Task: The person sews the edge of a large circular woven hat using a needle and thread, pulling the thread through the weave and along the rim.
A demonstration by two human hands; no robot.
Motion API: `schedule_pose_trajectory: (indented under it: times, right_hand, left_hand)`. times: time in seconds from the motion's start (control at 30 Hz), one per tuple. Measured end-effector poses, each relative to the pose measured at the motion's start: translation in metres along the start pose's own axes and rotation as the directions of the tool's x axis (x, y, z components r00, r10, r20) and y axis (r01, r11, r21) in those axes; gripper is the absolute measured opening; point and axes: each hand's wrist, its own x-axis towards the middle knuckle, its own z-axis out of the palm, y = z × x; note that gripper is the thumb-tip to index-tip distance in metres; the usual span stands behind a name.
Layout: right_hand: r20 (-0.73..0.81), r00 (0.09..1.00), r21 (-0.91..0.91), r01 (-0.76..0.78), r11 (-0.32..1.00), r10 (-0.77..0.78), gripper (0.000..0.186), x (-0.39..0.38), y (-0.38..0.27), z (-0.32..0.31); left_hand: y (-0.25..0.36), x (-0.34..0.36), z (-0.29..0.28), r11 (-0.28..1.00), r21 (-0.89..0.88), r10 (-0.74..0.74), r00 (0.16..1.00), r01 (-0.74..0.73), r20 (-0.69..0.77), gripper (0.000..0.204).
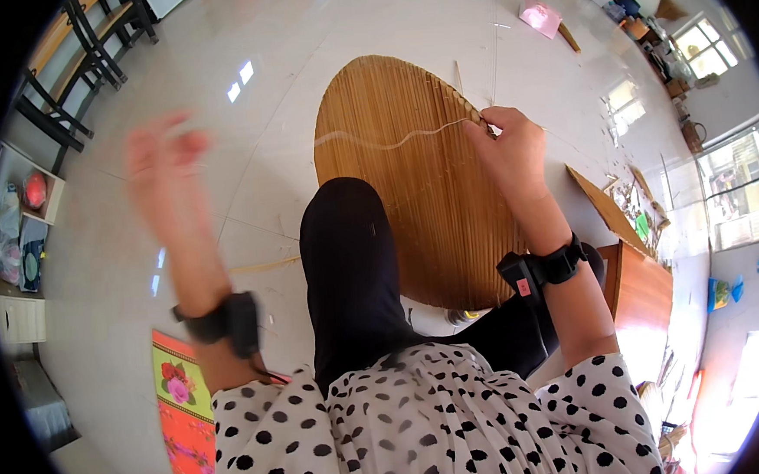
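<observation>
A large oval panel of thin brown strips [421, 200] rests by my bent knee, stitched along its upper right edge. My right hand [509, 151] is closed at that edge, thumb and fingers pinching it where a pale cord [396, 146] starts. The cord runs wavy leftward across the panel and fades in blur. My left hand [168, 167] is raised over the floor left of the panel, smeared by motion; whether it holds the cord I cannot tell.
At right a wooden bench [634, 282] bears loose strips and scraps [647, 203]. A floral mat [175, 375] lies at lower left. Black-legged benches [72, 43] and an open shelf [41, 171] line the left. A pink box [540, 17] lies on the far floor.
</observation>
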Motion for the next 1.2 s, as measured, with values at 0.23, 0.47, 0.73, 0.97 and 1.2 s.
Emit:
schedule_pose_trajectory:
  times: [0.23, 0.47, 0.73, 0.97, 1.2]
  right_hand:
    - [0.086, 0.996, 0.059, -0.007, 0.998, 0.002, 0.031, -0.015, -0.03, -0.009]
    - [0.104, 0.994, 0.104, 0.002, 0.995, -0.013, 0.037, -0.025, -0.042, -0.019]
    - [0.112, 0.991, 0.165, -0.091, 0.982, 0.073, 0.028, -0.033, -0.043, -0.022]
    - [0.136, 0.99, 0.194, 0.016, 0.981, -0.044, 0.028, -0.035, -0.056, -0.012]
    - [0.098, 0.983, 0.189, 0.135, 0.973, -0.156, 0.024, -0.043, -0.061, -0.013]
  left_hand:
    - [-0.082, -0.099, 0.139, 0.89, 0.413, -0.372, 0.831, 0.194, 0.413, 0.02]
    - [-0.112, -0.1, 0.139, 0.876, 0.472, -0.125, 0.898, -0.099, 0.421, 0.01]
    - [-0.026, -0.019, -0.012, 0.737, -0.578, -0.134, 0.913, 0.352, 0.386, 0.022]
    - [0.023, -0.031, -0.059, 0.953, 0.289, -0.225, 0.842, 0.087, 0.49, 0.018]
    - [-0.023, -0.083, 0.063, 0.899, 0.235, -0.427, 0.856, 0.369, 0.291, 0.028]
